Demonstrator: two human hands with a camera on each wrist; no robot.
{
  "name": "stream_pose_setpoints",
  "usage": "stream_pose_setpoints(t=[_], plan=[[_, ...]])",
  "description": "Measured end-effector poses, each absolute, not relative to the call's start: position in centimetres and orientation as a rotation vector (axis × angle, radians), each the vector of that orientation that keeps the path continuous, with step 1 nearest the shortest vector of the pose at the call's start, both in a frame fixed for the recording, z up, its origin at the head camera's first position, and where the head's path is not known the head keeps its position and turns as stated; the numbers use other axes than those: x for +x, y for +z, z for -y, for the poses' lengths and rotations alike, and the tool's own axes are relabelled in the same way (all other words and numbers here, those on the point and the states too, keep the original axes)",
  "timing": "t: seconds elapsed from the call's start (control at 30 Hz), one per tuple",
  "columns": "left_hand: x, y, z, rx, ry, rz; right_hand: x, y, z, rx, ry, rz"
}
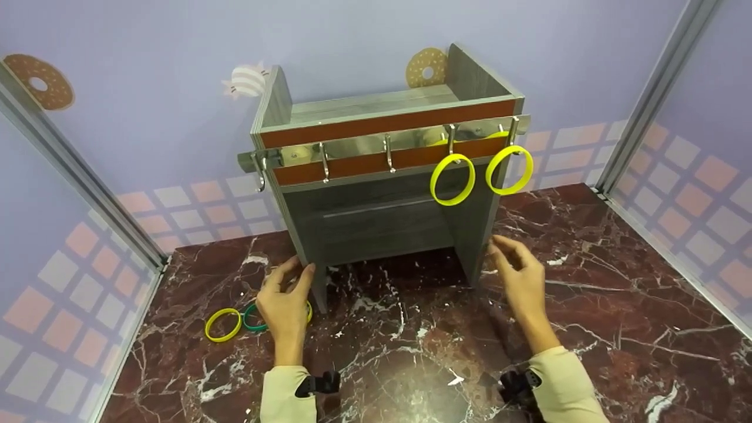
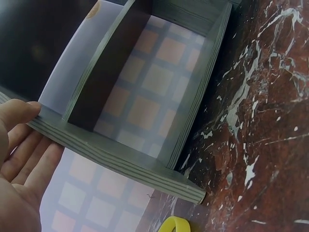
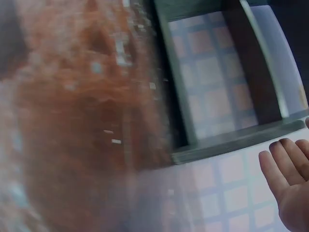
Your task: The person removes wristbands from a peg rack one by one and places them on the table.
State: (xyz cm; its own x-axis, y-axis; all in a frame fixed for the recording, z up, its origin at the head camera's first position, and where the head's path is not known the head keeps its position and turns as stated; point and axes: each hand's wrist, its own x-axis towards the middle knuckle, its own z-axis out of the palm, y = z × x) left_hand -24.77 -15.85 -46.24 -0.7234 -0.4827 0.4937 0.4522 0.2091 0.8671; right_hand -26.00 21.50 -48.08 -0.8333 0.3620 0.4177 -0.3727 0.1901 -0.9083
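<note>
One left hand (image 1: 285, 302) pinches the shelf (image 1: 382, 232), the right hand (image 1: 523, 282) outstretched alongside.

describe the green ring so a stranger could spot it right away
On the dark red marbled tabletop stands a grey wooden shelf. Near its left side, by the person's left hand, lie thin rings. The green ring, partly hidden by that hand, is the only one not yellow.
</note>
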Motion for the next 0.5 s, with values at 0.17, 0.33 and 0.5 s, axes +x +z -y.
stream_pose_setpoints(t=[0.17,0.33,0.5], plan=[[-24.8,-46.4,15.8,0.044,-1.627,1.750,-25.5,-46.3,-21.9,0.027,1.828,1.769],[-24.9,-46.3,15.7,0.054,-1.621,1.754,-25.3,-43.7,-22.1,0.077,1.966,1.600],[-24.9,-46.3,15.7,0.067,-1.623,1.741,-24.9,-41.1,-22.1,0.128,2.113,1.455]])
